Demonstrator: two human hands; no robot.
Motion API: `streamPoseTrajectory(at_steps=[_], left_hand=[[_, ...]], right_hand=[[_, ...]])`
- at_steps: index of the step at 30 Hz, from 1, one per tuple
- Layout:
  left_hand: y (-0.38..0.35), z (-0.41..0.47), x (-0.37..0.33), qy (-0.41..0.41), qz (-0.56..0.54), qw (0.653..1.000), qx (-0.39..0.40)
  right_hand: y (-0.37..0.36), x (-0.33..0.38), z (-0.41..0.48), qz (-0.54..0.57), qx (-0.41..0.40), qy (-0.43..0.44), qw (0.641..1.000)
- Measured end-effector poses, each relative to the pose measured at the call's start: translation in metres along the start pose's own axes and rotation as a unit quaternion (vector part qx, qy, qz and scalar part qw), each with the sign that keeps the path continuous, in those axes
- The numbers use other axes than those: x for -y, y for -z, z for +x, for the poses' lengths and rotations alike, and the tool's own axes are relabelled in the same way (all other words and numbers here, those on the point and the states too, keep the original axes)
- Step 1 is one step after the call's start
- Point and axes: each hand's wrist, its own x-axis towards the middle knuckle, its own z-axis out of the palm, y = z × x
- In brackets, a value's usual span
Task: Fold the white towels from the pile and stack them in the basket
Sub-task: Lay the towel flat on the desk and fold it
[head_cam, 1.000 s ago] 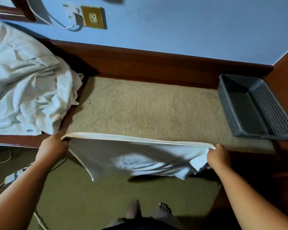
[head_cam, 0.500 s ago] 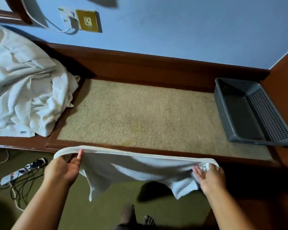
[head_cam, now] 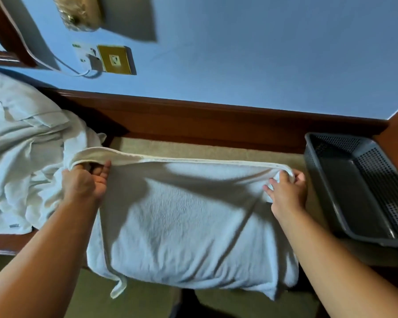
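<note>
White towel (head_cam: 189, 214), dark grey perforated basket (head_cam: 365, 193), beige carpet (head_cam: 216, 150), blue wall (head_cam: 262, 53).

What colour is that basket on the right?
Dark grey, with perforated sides; the basket shows best in the head view, and it is empty.

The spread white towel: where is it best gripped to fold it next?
Probably at its two far corners, where the left hand and right hand pinch the white towel now, coming from the near side; that hemmed edge lies straight and taut.
</note>
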Motion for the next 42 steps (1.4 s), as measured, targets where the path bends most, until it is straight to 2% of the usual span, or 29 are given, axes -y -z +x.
streamPoseTrajectory(at_steps=[5,8,10,11,12,13,15,16,17,19,21,23,26,29,31,33,35,37,40,42], left_hand=[[-0.05,0.069,0.019,-0.03,0.051,0.998,-0.011],[-0.082,0.112,0.029,-0.064,0.137,0.989,0.007],[-0.091,0.14,0.041,-0.081,0.246,0.963,0.076],[-0.093,0.153,0.05,-0.072,0.311,0.94,0.121],[-0.093,0.161,0.062,-0.063,0.397,0.903,0.151],[-0.092,0.164,0.079,-0.072,0.495,0.847,0.179],[-0.081,0.151,0.121,-0.108,0.665,0.695,0.252],[-0.07,0.136,0.145,-0.129,0.701,0.634,0.3],[-0.059,0.118,0.167,-0.146,0.717,0.587,0.348],[-0.031,0.082,0.209,-0.145,0.741,0.498,0.428],[-0.004,0.056,0.241,-0.122,0.78,0.408,0.46],[0.011,0.032,0.261,-0.127,0.798,0.366,0.461],[0.022,0.015,0.272,-0.141,0.804,0.347,0.462],[0.021,0.017,0.27,-0.155,0.812,0.308,0.472],[0.022,0.021,0.265,-0.151,0.813,0.31,0.47],[0.024,0.024,0.258,-0.143,0.815,0.337,0.449],[0.025,0.019,0.252,-0.134,0.817,0.358,0.431],[0.024,0.009,0.252,-0.124,0.825,0.355,0.423],[0.017,-0.011,0.259,-0.113,0.83,0.361,0.41],[0.013,-0.027,0.267,-0.116,0.828,0.366,0.409]], right_hand=[[-0.066,-0.021,0.064,-0.053,-0.019,0.027,0.998],[-0.112,-0.031,0.107,-0.07,0.009,0.037,0.997],[-0.135,-0.041,0.133,-0.152,0.045,0.075,0.985],[-0.143,-0.049,0.144,-0.233,0.071,0.106,0.964],[-0.145,-0.059,0.15,-0.324,0.103,0.134,0.931],[-0.143,-0.07,0.15,-0.404,0.138,0.163,0.89],[-0.131,-0.096,0.132,-0.494,0.217,0.229,0.81],[-0.121,-0.109,0.119,-0.515,0.257,0.25,0.779],[-0.108,-0.125,0.109,-0.53,0.29,0.253,0.755],[-0.077,-0.153,0.095,-0.577,0.334,0.201,0.718],[-0.042,-0.174,0.087,-0.642,0.34,0.146,0.672],[-0.011,-0.181,0.082,-0.68,0.311,0.119,0.653],[0.016,-0.18,0.085,-0.688,0.257,0.119,0.669],[0.032,-0.177,0.095,-0.653,0.127,0.14,0.733],[0.04,-0.173,0.103,-0.603,0.016,0.119,0.789],[0.043,-0.165,0.11,-0.594,-0.055,0.048,0.801],[0.045,-0.161,0.113,-0.607,-0.075,0.015,0.791],[0.046,-0.158,0.117,-0.59,-0.072,-0.002,0.805],[0.048,-0.146,0.127,-0.556,-0.055,-0.09,0.824],[0.052,-0.139,0.125,-0.572,-0.026,-0.134,0.809]])
